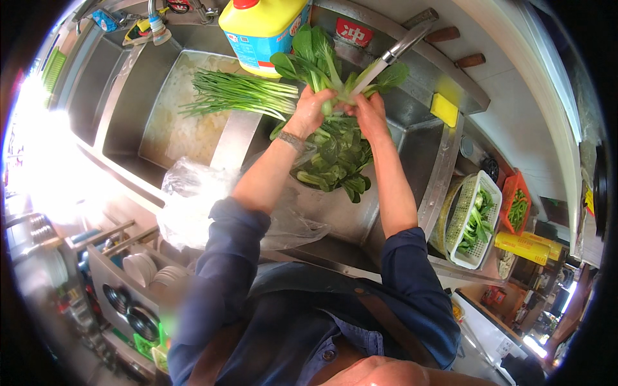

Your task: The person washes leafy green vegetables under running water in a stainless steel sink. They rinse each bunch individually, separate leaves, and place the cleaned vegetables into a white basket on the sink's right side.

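Note:
My left hand (311,107) grips a bunch of bok choy (316,53) by its pale stems, leaves pointing away from me. My right hand (371,115) pinches stems close beside it, with leaves (392,77) spreading to the right. Water from the metal faucet (408,36) runs down onto the stems between both hands. Below my hands, a heap of leafy greens (338,154) lies in the stainless steel sink basin (355,207), partly hidden by my left forearm. Clear plastic bags (193,193) drape over the near sink edge.
Scallions (241,94) lie across the divider (236,140) at left. Behind them stands a yellow-and-blue jug (263,43). A yellow sponge (444,110) sits on the right rim. Farther right are a white basket (475,219) with greens and a red basket (516,205) with green peppers.

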A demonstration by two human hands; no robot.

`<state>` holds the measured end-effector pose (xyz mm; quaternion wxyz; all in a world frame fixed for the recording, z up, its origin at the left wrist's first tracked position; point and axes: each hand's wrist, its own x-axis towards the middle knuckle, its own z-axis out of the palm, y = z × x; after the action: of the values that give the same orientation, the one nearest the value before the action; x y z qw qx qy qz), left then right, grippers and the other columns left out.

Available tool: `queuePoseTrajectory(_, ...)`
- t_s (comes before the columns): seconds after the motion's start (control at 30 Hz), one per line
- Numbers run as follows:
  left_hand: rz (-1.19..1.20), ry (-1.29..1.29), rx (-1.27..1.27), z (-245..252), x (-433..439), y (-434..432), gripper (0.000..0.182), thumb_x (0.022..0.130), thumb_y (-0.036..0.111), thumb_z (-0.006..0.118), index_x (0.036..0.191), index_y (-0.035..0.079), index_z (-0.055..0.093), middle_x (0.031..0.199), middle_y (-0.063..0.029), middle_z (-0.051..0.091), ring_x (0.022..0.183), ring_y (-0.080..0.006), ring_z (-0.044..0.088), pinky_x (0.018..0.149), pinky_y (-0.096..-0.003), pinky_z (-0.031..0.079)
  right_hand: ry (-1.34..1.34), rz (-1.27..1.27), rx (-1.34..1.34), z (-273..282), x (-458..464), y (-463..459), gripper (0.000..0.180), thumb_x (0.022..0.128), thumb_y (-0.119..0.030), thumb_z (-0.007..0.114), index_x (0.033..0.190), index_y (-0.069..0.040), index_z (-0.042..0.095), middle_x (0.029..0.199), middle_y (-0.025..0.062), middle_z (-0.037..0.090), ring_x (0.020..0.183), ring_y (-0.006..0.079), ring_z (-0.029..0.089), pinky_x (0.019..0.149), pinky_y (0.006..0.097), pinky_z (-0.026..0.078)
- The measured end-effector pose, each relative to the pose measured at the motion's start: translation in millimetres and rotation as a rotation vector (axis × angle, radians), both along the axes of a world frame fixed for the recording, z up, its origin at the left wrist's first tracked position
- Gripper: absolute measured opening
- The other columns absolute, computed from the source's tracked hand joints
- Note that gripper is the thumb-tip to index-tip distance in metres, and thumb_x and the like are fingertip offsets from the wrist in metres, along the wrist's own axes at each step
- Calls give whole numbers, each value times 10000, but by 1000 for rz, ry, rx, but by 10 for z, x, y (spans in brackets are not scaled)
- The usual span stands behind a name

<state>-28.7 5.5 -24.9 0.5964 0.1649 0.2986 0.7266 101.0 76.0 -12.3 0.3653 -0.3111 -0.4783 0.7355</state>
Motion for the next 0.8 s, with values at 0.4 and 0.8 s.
queuePoseTrajectory(0.4,-225,3,-135,163,-14,3,393,909,286,459,1201,24,443,1166,-125,524,1037,-280,538,867,-494,467,-518,287,611,255,71,51,465,798,-287,646,1145,-8,513,1055,79,575,957,130,531,767,267,435)
queuePoseTrajectory(0.8,-449,247,-240,341,-20,-4,469,883,376,504,1157,-4,479,1048,-138,585,931,-248,595,738,-377,543,-333,245,112,148,198,124,406,766,-262,671,1064,-9,565,948,50,606,839,133,559,675,284,447)
